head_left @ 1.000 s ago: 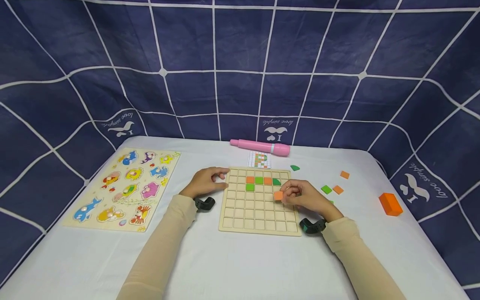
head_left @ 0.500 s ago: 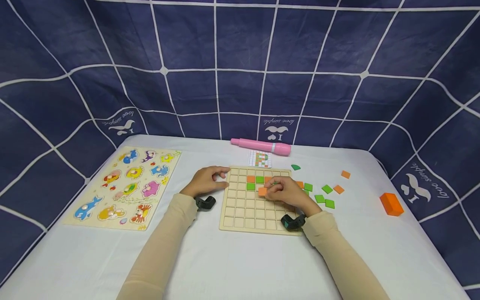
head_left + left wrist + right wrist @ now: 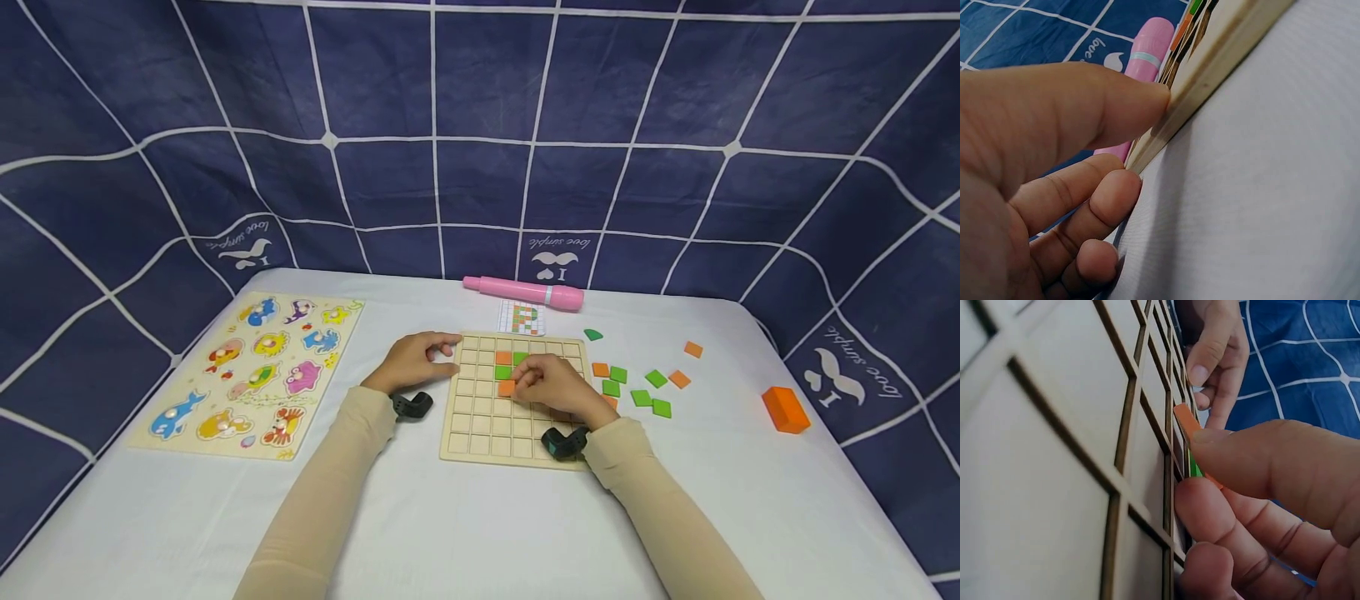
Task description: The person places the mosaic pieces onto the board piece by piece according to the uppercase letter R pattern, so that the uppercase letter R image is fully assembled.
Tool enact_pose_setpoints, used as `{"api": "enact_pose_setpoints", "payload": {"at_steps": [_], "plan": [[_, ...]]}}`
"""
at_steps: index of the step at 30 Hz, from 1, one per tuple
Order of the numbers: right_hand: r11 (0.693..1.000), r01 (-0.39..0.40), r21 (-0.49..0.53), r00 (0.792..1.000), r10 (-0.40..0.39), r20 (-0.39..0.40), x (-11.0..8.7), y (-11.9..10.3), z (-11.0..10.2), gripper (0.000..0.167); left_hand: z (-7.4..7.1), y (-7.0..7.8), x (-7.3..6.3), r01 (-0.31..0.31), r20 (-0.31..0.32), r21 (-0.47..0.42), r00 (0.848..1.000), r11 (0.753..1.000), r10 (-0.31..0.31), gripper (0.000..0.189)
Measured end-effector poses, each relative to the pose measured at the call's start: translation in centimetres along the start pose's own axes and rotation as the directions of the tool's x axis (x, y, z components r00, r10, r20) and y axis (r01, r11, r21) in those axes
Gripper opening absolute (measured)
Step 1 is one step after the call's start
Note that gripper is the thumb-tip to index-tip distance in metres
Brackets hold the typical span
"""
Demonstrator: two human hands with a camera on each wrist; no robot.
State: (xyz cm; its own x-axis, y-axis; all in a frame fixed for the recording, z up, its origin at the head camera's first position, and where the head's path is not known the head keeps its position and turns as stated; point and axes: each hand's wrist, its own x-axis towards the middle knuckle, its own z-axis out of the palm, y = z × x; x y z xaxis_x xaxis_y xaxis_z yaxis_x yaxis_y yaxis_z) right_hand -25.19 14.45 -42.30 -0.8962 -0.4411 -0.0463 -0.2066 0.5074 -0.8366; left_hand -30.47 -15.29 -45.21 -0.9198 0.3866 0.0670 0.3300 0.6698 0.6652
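A wooden grid board (image 3: 480, 427) lies on the white table. At its left edge, my left hand (image 3: 408, 364) rests with thumb and fingertips touching the rim. The thumb (image 3: 1129, 106) presses the board's side in the left wrist view. My right hand (image 3: 557, 387) pinches an orange square tile (image 3: 506, 389) between thumb and fingers, over a cell just below a placed green tile (image 3: 503, 373). In the right wrist view, that orange tile (image 3: 1185, 420) is tilted against the grid. An orange tile (image 3: 503, 357) and another green tile (image 3: 520, 358) sit above. My right hand hides other cells.
Several loose green tiles (image 3: 641, 398) and orange tiles (image 3: 679, 379) lie right of the board, with a dark green curved piece (image 3: 593, 334) behind. A pattern card (image 3: 522, 317) and a pink tube-shaped thing (image 3: 525, 291) are beyond. An animal puzzle (image 3: 255, 383) lies left; an orange block (image 3: 786, 409) lies right.
My right hand has moved left across the board, carrying the orange tile from the right-hand cells to below the green tile. My left hand has stayed at the rim.
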Motion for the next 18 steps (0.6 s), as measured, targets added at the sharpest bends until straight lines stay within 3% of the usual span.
{"api": "enact_pose_setpoints", "payload": {"at_steps": [6,18], "plan": [[0.996,0.004,-0.084,1.0,-0.005,-0.009,0.45,-0.04,0.23,0.017,-0.1,0.14,-0.03,-0.001,0.0,0.004,1.0,1.0,0.001,0.06],[0.993,0.003,-0.122,1.0,-0.005,-0.017,0.58,-0.23,0.51,0.017,-0.07,0.16,-0.01,-0.002,0.003,0.009,1.0,1.0,0.002,0.06]]}}
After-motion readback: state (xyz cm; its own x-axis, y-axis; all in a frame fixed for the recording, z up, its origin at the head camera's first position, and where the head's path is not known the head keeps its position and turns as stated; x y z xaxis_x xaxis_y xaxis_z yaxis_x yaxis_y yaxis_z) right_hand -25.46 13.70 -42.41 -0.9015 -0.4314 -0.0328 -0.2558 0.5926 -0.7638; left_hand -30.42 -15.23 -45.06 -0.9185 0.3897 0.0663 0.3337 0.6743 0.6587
